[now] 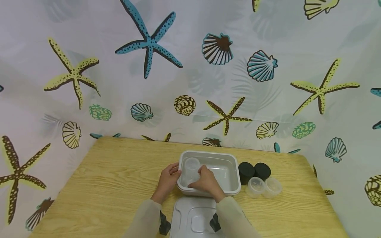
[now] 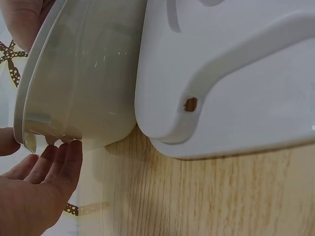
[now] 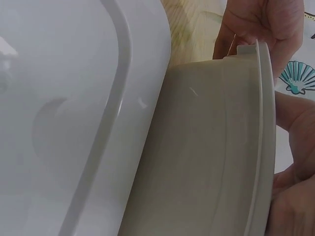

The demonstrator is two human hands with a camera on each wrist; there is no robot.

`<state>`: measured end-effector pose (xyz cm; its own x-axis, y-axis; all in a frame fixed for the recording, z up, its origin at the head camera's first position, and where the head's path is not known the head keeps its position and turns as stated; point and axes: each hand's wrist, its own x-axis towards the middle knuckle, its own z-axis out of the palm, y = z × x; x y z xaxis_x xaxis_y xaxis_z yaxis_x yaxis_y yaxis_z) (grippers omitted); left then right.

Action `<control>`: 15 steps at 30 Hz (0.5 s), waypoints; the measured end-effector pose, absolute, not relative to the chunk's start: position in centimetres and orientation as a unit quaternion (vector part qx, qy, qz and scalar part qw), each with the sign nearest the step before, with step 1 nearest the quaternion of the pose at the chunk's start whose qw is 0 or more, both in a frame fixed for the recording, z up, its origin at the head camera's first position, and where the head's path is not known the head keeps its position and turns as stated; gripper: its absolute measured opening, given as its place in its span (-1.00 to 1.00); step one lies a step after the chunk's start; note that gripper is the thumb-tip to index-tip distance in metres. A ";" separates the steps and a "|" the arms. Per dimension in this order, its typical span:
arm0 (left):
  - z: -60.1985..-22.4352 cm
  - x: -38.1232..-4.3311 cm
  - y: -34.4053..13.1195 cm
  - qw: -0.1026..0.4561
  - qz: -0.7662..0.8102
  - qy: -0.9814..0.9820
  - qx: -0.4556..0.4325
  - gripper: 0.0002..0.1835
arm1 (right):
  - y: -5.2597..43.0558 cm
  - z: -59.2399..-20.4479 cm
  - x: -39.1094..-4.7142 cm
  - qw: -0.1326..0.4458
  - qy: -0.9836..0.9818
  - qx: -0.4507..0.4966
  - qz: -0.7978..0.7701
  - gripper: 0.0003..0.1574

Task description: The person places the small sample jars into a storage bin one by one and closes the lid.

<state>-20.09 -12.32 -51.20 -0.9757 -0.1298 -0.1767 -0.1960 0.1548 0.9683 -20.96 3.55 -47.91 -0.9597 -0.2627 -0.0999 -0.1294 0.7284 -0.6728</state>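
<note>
Fingers of the left hand (image 1: pixel 168 179) grip the left end of the grey tub (image 1: pixel 208 153), thumb over the rim and the others against the outer wall; those of the right hand (image 1: pixel 207 181) reach inside, curved beside a near clear cup (image 1: pixel 189 177), though whether they actually pinch it I cannot tell.

Behind everything hangs a pale cloth (image 1: pixel 190 79) printed with starfish and shells. Before it spreads the wood-grain worktop (image 1: pixel 119 165), with the tub uncovered near its middle. That left-hand hold is worth keeping: it should stop the tub sliding or tipping while the other hand works. A pale lid (image 1: pixel 180 219) lies flat just in front of the tub, under the forearms, so keeping the wrists up would avoid dragging it.

Just right of the tub stand two black containers, a left one (image 1: pixel 246 170) and a right one (image 1: pixel 262 171), side by side. In front of them are two clear containers, one (image 1: pixel 256 185) nearer the tub and one (image 1: pixel 272 187) farther out.

Smallest to my eye are the cups inside the tub's left part: a far clear cup (image 1: pixel 192 164) and the near one. They look light and thin, so handle the near one softly by its sides, keep it level, and move the fingers straight up and down to avoid knocking its neighbour.
</note>
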 end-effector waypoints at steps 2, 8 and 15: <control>-51.2 -20.1 -12.3 0.025 0.640 0.761 -0.105 -0.58 | 3.6 -47.9 -21.0 0.098 0.924 -0.110 -0.353 -0.28; -51.3 -20.1 -12.3 0.022 0.640 0.762 -0.099 -0.58 | 3.7 -47.7 -21.1 0.112 0.917 -0.116 -0.364 -0.31; -51.3 -20.2 -12.4 0.027 0.638 0.762 -0.103 -0.58 | 3.9 -47.8 -21.2 0.114 0.913 -0.114 -0.374 -0.32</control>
<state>-20.16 -12.37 -51.33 -0.9772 -0.1231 -0.1732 -0.1921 0.1637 0.9676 -21.22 3.86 -47.78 -0.9478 -0.2940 -0.1231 -0.1235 0.6948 -0.7085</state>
